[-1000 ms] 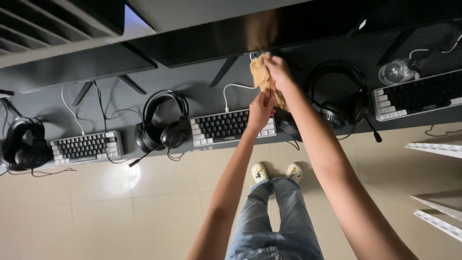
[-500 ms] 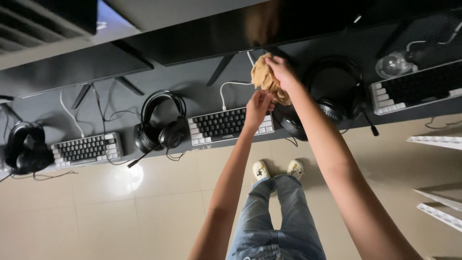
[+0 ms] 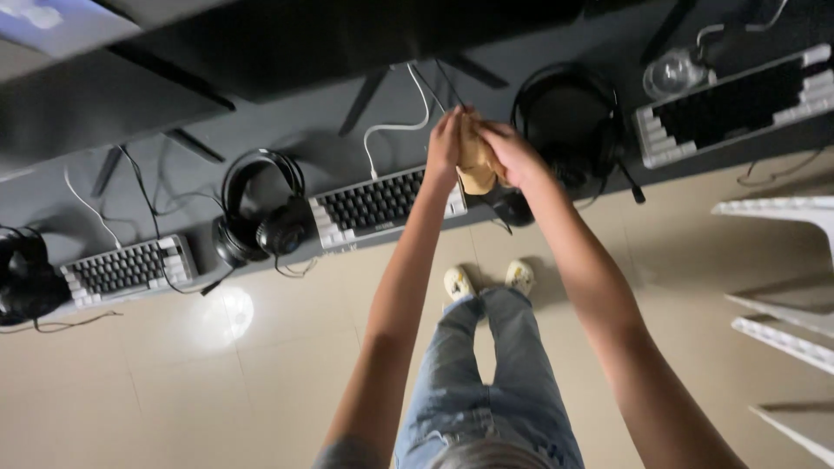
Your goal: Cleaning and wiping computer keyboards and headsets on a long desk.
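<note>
- Dim light falls on a long dark worktop (image 3: 287, 152) set against a row of dark monitors (image 3: 347, 35), with pale floor tiles (image 3: 261, 365) beneath.
- Both arms stretch out over the worktop's near edge, and a crumpled tan cloth (image 3: 477, 165) is bunched between the two hands, held in the air just above the worktop.
- The left hand (image 3: 446, 146) presses flat against the cloth's left side, fingers closed on it; the right hand (image 3: 512, 155) wraps it from the right, fingers clenched around the wad.
- As a judgement, the cloth is only being gathered: it touches neither a screen nor the worktop, so any wiping is not yet under way.
- Just beside the hands lies a grey and white keyboard (image 3: 382, 204), and a black headset (image 3: 565, 122) sits to the right.
- Farther left are another headset (image 3: 256, 217) and a second keyboard (image 3: 126, 269); a third keyboard (image 3: 730, 100) lies far right.
</note>
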